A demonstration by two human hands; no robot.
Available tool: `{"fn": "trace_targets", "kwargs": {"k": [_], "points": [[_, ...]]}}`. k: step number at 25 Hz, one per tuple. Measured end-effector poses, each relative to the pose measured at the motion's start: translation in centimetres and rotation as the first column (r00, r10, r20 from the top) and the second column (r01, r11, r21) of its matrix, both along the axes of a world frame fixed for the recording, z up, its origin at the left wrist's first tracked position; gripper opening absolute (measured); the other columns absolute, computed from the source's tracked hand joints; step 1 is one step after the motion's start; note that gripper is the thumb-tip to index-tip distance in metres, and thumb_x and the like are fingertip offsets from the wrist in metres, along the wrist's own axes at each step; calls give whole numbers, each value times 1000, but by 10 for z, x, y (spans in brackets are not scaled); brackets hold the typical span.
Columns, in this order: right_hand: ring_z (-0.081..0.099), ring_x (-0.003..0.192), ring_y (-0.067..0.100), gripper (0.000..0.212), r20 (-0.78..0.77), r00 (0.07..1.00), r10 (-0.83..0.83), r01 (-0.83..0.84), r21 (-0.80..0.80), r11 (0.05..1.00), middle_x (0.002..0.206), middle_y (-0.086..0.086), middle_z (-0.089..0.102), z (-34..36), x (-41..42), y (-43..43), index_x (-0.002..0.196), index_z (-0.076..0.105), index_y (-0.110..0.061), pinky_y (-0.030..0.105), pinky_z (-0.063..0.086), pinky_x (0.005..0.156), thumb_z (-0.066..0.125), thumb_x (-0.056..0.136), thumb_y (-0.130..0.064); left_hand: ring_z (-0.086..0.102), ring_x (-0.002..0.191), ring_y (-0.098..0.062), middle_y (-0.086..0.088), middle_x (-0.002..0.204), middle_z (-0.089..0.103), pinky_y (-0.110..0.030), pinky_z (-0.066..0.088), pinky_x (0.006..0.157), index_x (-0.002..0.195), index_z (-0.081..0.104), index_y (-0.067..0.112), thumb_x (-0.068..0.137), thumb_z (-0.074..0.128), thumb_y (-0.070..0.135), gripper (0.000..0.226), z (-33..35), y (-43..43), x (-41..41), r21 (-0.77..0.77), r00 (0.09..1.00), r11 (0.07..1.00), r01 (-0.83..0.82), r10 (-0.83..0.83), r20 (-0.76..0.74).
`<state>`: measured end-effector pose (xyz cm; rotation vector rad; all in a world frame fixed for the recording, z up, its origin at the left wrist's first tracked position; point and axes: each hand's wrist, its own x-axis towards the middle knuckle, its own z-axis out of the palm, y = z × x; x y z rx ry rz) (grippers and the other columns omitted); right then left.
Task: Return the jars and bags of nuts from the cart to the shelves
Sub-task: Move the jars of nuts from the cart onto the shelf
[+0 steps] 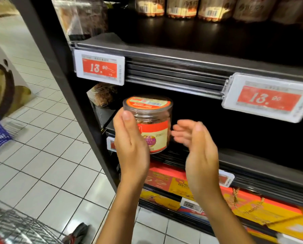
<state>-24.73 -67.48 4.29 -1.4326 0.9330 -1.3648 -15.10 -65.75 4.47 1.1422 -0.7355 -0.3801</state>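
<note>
Bright floor glare, dark shelf recesses, motion blur, wide-angle bending at edges.

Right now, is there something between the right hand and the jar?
In the head view, nothing lies between them. The right hand is open beside the jar, its fingertips just short of the jar's side. The left hand holds the jar.

Upright clear red-labelled jar (151,124) at shelf edge

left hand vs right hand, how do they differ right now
The left hand wraps the clear jar, thumb up near the lid; the right hand is open and touches nothing. The left is sharp, the right's fingers look blurred. Both are raised in front of the middle shelf.
</note>
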Motion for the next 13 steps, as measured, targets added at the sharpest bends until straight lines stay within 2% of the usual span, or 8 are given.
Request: {"fn": "trace_targets", "kwargs": {"k": [2,5,7,9,11,13], "points": [[60,110,4,42,46,991,127,-125,-53,991,113,-8,66,-5,-5,13,109,61,-28,12,45,89,31,90,-50,60,87,11,31,91,63,-7,45,71,118,46,10,98,24,39,41,2,1,4,-38,1000,999,-7,7,19],[54,121,5,37,195,955,224,-226,-13,974,120,-9,64,3,-4,-1,116,57,-24,14,42,98,38,92,-45,64,94,3,15,98,70,-9,47,75,112,52,17,93,19,46,48,6,-1,13,-140,977,974,179,-193,-94],[55,120,4,34,241,943,229,-249,57,967,111,-15,68,9,1,-20,109,60,-28,14,42,99,41,87,-45,65,99,-2,9,100,72,-12,48,79,112,51,19,91,18,47,48,8,-10,23,-191,937,943,273,-306,-167],[58,112,-2,31,228,944,240,-262,70,962,100,-21,71,13,10,-41,93,69,-32,12,45,94,40,90,-39,60,112,-4,1,120,65,-15,48,90,129,44,12,95,17,46,55,8,-26,35,-154,928,941,302,-328,-179],[63,102,-4,41,268,930,253,-280,65,958,92,-21,72,13,20,-61,80,75,-32,10,48,87,37,98,-29,54,119,-4,-5,135,54,-15,45,95,141,36,8,100,14,43,57,3,-44,48,-127,915,931,342,-360,-181],[65,95,-4,38,324,914,243,-283,81,956,88,-19,73,7,27,-76,86,71,-25,9,50,81,36,100,-24,55,117,-2,-3,134,55,-15,46,95,136,43,9,101,14,41,55,-1,-56,58,-102,901,924,369,-382,-206]]}}
